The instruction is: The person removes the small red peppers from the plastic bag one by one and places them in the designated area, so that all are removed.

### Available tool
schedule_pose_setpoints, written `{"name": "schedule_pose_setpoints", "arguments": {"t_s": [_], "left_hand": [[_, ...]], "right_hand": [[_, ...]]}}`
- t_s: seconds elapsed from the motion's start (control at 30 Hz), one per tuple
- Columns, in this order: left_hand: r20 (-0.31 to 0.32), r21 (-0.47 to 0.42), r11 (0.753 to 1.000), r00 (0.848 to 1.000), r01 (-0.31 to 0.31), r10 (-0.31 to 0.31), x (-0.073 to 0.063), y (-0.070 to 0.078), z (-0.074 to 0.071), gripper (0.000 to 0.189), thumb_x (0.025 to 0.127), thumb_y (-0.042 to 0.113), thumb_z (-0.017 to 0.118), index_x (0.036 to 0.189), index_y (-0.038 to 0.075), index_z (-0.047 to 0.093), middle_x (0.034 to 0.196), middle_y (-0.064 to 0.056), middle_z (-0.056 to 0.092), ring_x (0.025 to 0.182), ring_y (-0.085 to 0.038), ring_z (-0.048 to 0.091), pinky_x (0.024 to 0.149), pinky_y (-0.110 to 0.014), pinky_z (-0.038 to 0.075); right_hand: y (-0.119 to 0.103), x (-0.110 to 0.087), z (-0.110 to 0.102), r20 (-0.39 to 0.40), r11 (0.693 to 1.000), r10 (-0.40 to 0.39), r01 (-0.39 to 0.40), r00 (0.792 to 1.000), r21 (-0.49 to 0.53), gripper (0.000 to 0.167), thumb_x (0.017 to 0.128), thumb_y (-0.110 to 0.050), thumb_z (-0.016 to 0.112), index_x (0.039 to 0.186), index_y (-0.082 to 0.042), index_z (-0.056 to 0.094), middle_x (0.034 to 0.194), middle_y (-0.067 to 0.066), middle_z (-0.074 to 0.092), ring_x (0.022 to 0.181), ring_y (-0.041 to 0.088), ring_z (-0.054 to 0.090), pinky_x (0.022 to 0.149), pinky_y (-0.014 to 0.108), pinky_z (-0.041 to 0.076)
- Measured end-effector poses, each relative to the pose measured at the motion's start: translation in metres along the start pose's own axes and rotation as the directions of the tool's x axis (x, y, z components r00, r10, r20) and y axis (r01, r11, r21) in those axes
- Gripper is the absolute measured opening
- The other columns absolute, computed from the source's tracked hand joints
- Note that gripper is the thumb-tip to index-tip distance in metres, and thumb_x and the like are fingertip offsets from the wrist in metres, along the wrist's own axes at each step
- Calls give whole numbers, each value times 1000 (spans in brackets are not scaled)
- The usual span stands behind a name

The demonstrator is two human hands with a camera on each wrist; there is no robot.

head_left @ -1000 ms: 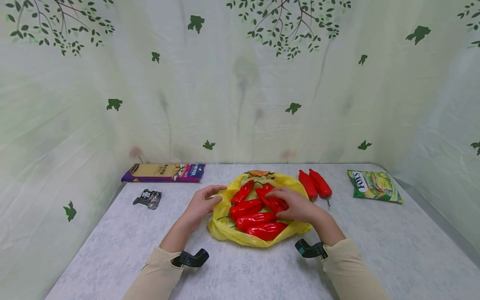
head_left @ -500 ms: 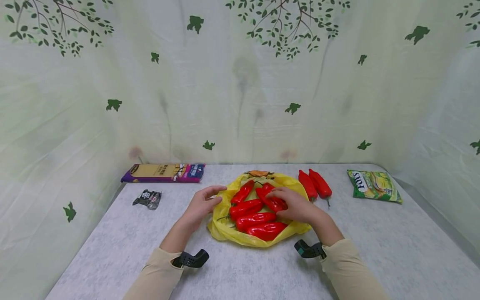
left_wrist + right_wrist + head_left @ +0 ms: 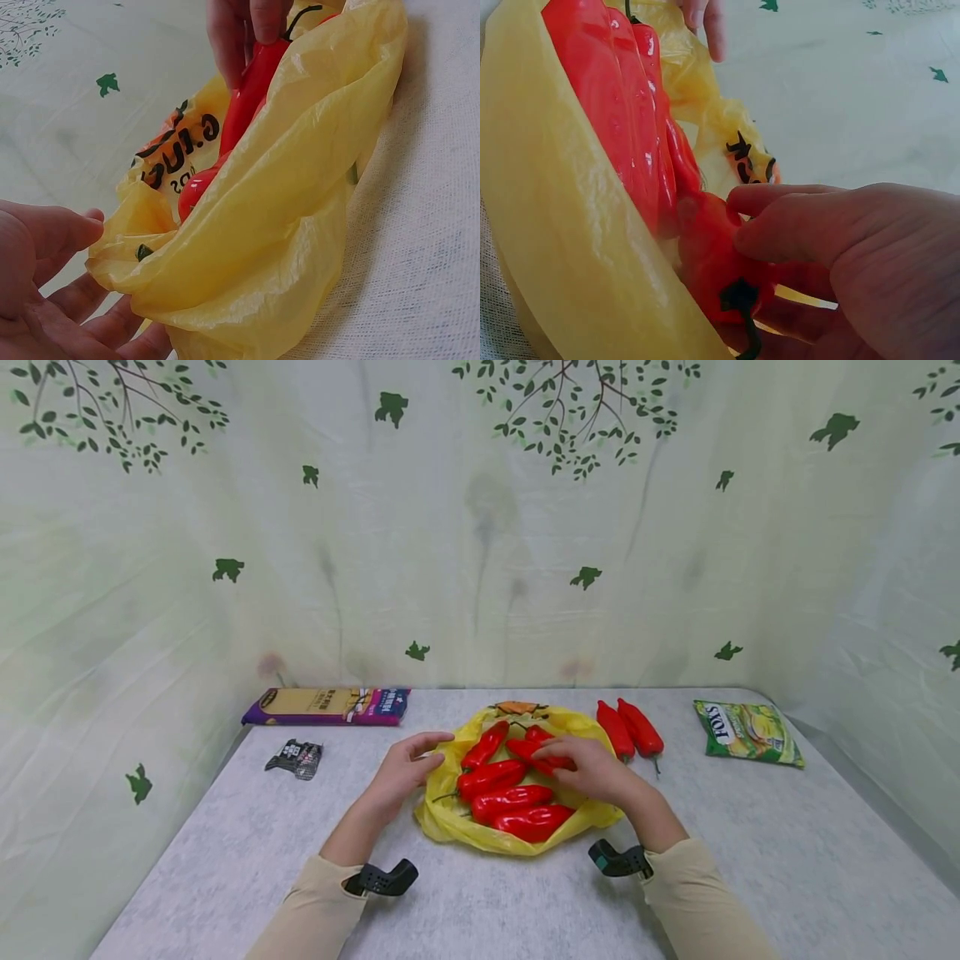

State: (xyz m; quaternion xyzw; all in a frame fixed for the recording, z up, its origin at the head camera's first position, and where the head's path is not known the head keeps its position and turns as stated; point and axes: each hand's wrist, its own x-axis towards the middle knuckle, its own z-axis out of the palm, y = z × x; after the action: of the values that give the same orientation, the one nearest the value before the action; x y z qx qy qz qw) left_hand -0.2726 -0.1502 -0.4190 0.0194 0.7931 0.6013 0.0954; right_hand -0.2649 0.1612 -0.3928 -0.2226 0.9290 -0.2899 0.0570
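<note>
A yellow plastic bag (image 3: 441, 832), its top rolled open, holds several glossy red peppers (image 3: 516, 802). My right hand (image 3: 591, 768) reaches over the bag's right side and grips one red pepper (image 3: 718, 244) between thumb and fingers; its dark green stem points toward the wrist in the right wrist view. At the bag's left edge is my left hand (image 3: 399, 775), fingers extended and slightly spread. In the left wrist view its fingertips lie along the outside of the yellow plastic, and the thumb is right at the rim.
Two red peppers (image 3: 634, 732) lie on the table right of the bag. A green Fox's packet (image 3: 750, 732) sits farther right. Back left is a long purple and tan package (image 3: 327, 706), with a small black packet (image 3: 297, 757) in front of it. A leaf-patterned curtain (image 3: 480, 527) surrounds the table.
The pepper in my right hand has turned to lie flatter across the bag, with the fingers shifting slightly. The left hand, the bag and the other peppers stay in place.
</note>
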Motion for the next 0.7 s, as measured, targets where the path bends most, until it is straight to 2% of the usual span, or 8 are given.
{"name": "schedule_pose_setpoints", "arguments": {"t_s": [0.17, 0.3, 0.4, 0.57, 0.7], "left_hand": [[-5, 8, 1000, 1000, 3, -3, 0, 1, 0, 36, 100, 17, 56, 136, 20, 60, 149, -8, 50, 131, -27, 52, 104, -38, 53], [-7, 7, 1000, 1000, 3, -3, -1, 2, 0, 36, 101, 17, 56, 136, 20, 60, 150, -8, 50, 131, -27, 52, 103, -38, 53], [-7, 2, 1000, 1000, 3, -3, -1, 2, 1, 36, 101, 17, 56, 136, 20, 60, 150, -8, 50, 131, -27, 52, 102, -37, 54], [-6, -8, 1000, 1000, 8, -8, -1, 3, 1, 36, 101, 17, 56, 136, 19, 60, 150, -8, 50, 132, -28, 52, 103, -37, 53], [-6, -13, 1000, 1000, 11, -12, -1, 2, 0, 36, 101, 17, 56, 136, 19, 59, 149, -8, 50, 132, -27, 52, 104, -37, 53]], "right_hand": [[-1, -1, -4, -14, 999, -52, 53, 999, 9, 32, 94, -5, 62, 122, -18, 72, 134, 7, 66, 127, 30, 58, 98, 45, 57], [-2, -2, -6, -27, 997, -62, 63, 998, 34, 30, 95, -5, 62, 120, -18, 73, 132, 6, 67, 127, 30, 58, 99, 47, 56], [-1, -3, -8, -57, 998, -45, 48, 997, 45, 29, 96, -7, 61, 119, -20, 73, 132, 5, 68, 127, 29, 58, 100, 47, 55], [0, -4, -12, -133, 996, 4, 9, 991, 94, 28, 96, -11, 61, 119, -21, 74, 129, 4, 69, 123, 28, 59, 94, 43, 59], [1, -4, -15, -155, 990, 32, -10, 987, 141, 27, 96, -13, 62, 119, -20, 74, 128, 5, 69, 121, 28, 59, 90, 40, 60]]}}
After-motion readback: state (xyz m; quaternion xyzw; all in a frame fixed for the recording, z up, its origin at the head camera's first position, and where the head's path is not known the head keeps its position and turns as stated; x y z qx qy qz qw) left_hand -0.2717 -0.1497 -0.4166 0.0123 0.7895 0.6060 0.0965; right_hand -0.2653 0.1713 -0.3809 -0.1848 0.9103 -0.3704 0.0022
